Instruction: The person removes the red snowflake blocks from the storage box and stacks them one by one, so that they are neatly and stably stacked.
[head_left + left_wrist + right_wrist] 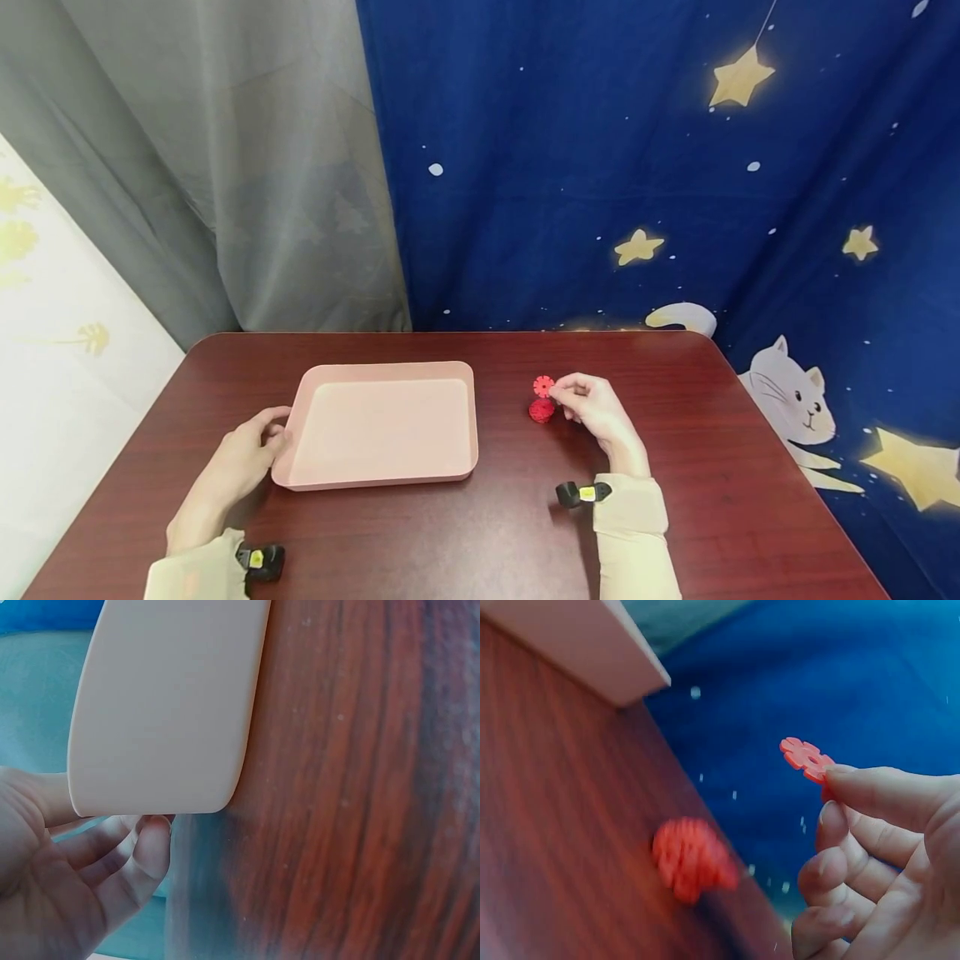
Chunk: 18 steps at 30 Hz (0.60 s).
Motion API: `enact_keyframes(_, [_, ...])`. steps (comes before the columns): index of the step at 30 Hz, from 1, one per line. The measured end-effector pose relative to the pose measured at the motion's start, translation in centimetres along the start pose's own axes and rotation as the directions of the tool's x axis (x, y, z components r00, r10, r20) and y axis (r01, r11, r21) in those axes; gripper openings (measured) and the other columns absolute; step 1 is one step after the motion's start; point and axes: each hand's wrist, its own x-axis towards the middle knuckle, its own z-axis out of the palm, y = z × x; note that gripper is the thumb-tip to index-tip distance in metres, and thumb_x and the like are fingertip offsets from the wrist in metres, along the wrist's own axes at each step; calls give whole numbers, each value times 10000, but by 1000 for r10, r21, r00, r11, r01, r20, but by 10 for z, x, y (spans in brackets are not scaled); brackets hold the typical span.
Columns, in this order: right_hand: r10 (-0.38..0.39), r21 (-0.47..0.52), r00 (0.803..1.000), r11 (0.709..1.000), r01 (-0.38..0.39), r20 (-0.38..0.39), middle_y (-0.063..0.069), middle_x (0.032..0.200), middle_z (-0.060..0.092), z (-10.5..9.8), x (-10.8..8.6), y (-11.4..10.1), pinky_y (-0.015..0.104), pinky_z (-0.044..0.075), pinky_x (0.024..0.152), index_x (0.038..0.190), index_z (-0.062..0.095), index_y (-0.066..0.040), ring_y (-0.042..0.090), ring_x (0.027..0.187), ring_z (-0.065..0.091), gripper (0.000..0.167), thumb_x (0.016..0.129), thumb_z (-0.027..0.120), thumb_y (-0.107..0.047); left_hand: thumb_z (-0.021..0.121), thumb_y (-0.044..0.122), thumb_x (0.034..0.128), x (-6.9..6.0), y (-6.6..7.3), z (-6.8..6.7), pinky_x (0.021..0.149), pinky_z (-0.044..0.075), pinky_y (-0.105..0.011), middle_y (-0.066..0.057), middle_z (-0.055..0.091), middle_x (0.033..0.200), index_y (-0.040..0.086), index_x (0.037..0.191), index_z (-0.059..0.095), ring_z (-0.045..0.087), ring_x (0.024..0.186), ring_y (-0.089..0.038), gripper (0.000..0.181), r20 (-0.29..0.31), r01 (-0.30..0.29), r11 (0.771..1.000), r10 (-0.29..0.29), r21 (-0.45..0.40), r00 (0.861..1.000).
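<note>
At the left end of a shallow pink tray [382, 425], my left hand [243, 458] holds its edge. In the left wrist view the tray's outer wall [165, 712] partly hides one digit at the rim, while other fingers [154, 844] curl beside the end. My right hand [596, 412] pinches a flat red flower-shaped disc [806, 759] with notched edges between thumb and fingertips, raised off the table. Just below it sits a round red ball [541, 410] with a ridged surface, blurred in the right wrist view; it looks built from similar discs.
A reddish-brown wooden table [510, 542] carries everything. Behind it hang a grey curtain [300, 208] and a blue star-patterned curtain [525, 167]. Each sleeve bears a black wrist camera, the left one [262, 562] and the right one [581, 494].
</note>
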Motion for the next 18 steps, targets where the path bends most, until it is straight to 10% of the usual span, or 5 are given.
enact_keyframes(18, [140, 25, 990, 990, -140, 3, 60, 642, 548, -4, -2, 25, 222, 320, 438, 945, 693, 78, 121, 478, 425, 137, 897, 668, -47, 532, 77, 970, -1, 2, -1, 799, 446, -502, -163, 642, 1024, -22, 1336, 495, 602, 944, -334, 380, 13, 7, 1000, -7, 0, 1000])
